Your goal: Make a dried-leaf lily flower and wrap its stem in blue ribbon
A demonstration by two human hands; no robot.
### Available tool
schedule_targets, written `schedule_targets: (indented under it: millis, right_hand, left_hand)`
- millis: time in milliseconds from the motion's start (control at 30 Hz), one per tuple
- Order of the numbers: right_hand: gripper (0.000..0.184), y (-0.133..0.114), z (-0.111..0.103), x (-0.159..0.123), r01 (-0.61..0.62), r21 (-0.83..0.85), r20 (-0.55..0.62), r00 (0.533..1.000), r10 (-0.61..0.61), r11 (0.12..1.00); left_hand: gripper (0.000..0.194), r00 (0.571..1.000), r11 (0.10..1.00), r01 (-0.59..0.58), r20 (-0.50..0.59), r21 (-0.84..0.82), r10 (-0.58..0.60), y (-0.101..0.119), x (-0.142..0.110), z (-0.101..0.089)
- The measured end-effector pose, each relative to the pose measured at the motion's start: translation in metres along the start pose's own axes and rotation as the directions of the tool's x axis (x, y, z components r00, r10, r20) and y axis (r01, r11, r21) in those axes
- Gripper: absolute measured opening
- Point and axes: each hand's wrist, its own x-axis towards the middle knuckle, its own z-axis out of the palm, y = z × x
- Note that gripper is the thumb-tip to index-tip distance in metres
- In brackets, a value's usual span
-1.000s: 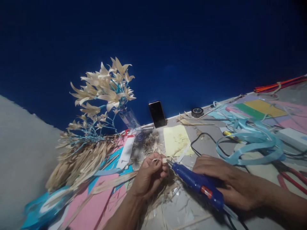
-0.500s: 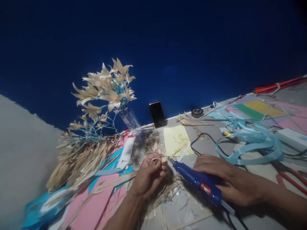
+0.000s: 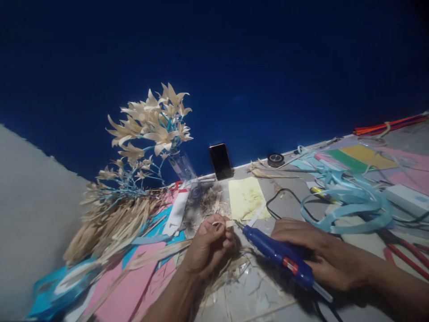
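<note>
My left hand (image 3: 211, 243) is closed, pinching a small pale strip (image 3: 229, 223) between thumb and fingers; it looks like dried husk. My right hand (image 3: 311, 250) is wrapped round a blue glue gun (image 3: 278, 252), whose metal nozzle points left, close to the strip's end. Whether nozzle and strip touch, I cannot tell. A clear glue stick (image 3: 322, 292) juts from the gun's rear. Below my hands lie husk scraps (image 3: 231, 277). Just beyond them is a yellow sheet (image 3: 246, 197) with crumbs of residue on it.
Pale flowers (image 3: 157, 120) on blue stems stand in a clear vase (image 3: 182, 167) at the left, near dried husks (image 3: 100, 228) and pink paper (image 3: 130, 277). A phone (image 3: 220, 161) leans on the blue wall. Light-blue ribbon (image 3: 348, 210) and red-handled pliers (image 3: 405, 255) lie right.
The view has shifted slightly. My hands hold almost the same pose, with the glue gun's nozzle still beside the pale strip.
</note>
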Motion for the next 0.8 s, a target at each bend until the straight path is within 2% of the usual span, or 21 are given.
schedule_targets:
  millis: [167,333,533,700,800]
  right_hand:
    - [0.027,-0.002,0.0007,0.0016,0.016,-0.023,0.001,1.0,-0.016,1.0]
    - [0.023,-0.0004,-0.0003,0.0001,-0.02,-0.038,-0.006,1.0,0.02,0.999]
    - [0.027,-0.0012,0.0013,0.0008,0.019,-0.018,-0.015,1.0,-0.019,1.0]
    - [0.022,-0.0019,0.0004,0.0021,-0.043,-0.02,0.024,0.999,0.043,0.999]
    - [0.023,-0.0031,-0.0008,0.0015,-0.033,-0.023,0.01,0.999,0.034,0.999]
  left_hand:
    - [0.027,1.0,1.0,-0.005,0.009,0.0,0.005,-0.0017,0.0003,-0.0006]
    - [0.029,1.0,1.0,-0.01,-0.002,-0.019,0.01,-0.0012,0.0007,-0.001]
    - [0.031,1.0,1.0,-0.002,-0.014,0.027,0.002,-0.0018,0.0,0.0]
    - [0.029,1.0,1.0,-0.013,-0.007,0.005,0.013,-0.0024,0.0002,-0.0018]
    - [0.028,1.0,1.0,-0.016,-0.006,-0.009,0.016,-0.0021,0.0003,-0.0029]
